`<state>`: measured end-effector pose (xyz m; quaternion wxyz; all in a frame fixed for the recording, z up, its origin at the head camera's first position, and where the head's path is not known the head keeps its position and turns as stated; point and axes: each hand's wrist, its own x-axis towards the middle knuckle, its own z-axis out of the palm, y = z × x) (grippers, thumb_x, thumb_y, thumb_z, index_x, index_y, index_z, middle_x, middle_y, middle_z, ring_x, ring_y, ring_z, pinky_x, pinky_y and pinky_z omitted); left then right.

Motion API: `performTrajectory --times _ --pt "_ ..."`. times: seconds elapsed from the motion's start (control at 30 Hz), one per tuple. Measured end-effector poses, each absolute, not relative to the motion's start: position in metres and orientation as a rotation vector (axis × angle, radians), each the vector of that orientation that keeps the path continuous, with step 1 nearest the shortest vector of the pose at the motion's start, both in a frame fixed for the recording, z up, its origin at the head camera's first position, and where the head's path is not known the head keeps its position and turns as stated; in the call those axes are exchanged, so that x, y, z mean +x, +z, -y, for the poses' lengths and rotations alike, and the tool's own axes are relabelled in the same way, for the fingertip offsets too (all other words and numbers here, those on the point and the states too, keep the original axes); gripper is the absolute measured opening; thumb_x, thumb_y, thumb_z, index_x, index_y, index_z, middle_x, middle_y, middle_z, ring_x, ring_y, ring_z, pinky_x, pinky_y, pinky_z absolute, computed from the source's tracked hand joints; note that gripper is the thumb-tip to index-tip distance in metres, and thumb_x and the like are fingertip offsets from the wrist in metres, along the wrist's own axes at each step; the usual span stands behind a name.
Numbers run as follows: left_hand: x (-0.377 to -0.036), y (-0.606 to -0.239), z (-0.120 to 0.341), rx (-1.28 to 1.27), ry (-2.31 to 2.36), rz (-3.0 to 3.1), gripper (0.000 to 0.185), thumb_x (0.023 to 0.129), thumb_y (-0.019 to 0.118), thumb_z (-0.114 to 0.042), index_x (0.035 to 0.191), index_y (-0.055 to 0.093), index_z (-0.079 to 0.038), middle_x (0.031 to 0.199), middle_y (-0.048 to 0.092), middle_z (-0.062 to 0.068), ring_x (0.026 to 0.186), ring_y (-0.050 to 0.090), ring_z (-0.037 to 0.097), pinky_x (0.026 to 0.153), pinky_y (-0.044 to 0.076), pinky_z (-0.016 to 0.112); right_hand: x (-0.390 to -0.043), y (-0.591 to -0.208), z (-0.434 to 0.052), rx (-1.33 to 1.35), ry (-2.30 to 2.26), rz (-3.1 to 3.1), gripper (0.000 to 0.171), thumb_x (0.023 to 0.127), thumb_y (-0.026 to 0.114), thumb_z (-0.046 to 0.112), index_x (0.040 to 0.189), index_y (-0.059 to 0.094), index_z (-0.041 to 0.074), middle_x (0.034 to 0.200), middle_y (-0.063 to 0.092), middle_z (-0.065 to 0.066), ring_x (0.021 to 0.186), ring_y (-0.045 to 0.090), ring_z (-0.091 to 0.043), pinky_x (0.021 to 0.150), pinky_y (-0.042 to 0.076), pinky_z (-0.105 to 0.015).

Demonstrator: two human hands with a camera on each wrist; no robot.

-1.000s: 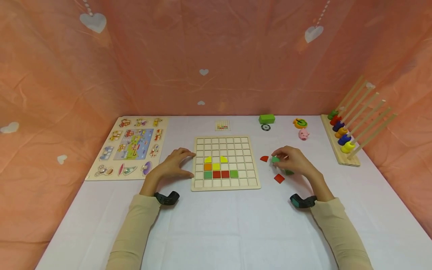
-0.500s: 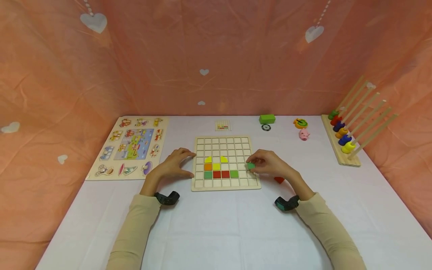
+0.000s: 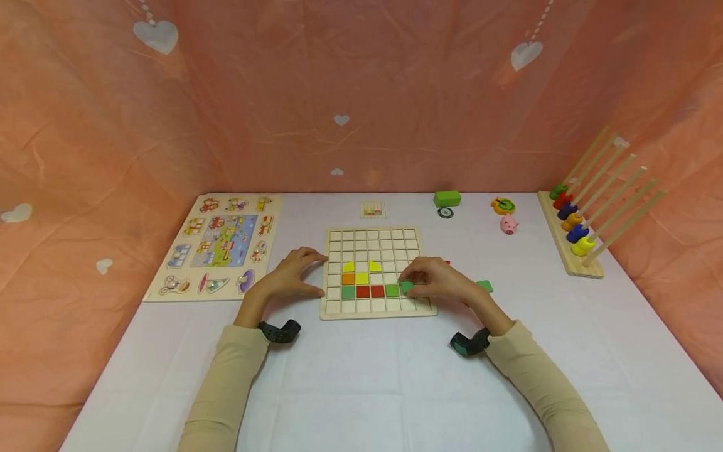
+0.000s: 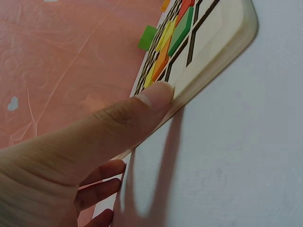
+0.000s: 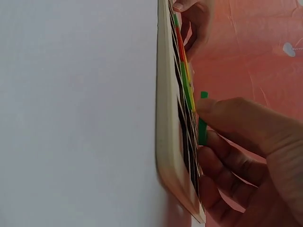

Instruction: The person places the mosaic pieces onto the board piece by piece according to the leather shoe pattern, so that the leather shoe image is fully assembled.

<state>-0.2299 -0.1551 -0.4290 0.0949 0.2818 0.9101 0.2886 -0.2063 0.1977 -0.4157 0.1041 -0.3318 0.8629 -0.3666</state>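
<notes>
A wooden grid board (image 3: 373, 307) lies on the table before me, with yellow, orange, green and red tiles set in some cells. My left hand (image 3: 294, 274) has its thumb and fingers spread along the board's left edge; the thumb (image 4: 158, 97) touches that edge in the left wrist view. Between thumb and fingers, my right hand (image 3: 435, 278) pinches a green tile (image 3: 407, 286) over the board's right part. In the right wrist view this green tile (image 5: 202, 130) stands on edge, just above the grid. It is right of the placed green tile (image 3: 391, 290).
A loose green tile (image 3: 484, 285) lies right of my right hand, which mostly hides some red pieces. Behind the board are a pattern card (image 3: 373, 209) and a green block (image 3: 447, 199). A picture puzzle (image 3: 192, 292) lies left; a peg stand (image 3: 584, 271) and toy pig (image 3: 508, 224) are right.
From the loose pieces, my right hand has moved left with the green tile, over the board, then slightly nearer to me. The left hand has stayed at the board's edge.
</notes>
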Motion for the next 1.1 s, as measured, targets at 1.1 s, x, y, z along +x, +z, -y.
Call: performTrajectory --times 1.1 --pt "-0.231 -0.430 0.155 0.849 0.861 -2.707 0.074 0.071 0.081 -0.029 0.134 0.049 -0.007 0.135 0.040 0.018 0.125 0.034 0.034 0.106 0.027 0.051 -0.200 -0.394 -0.266 -0.808 -1.097 -2.749 0.027 0.077 0.076 0.012 0.102 0.068 0.004 0.091 0.064 -0.006 0.081 0.054 -0.018 0.072 0.048 -0.027"
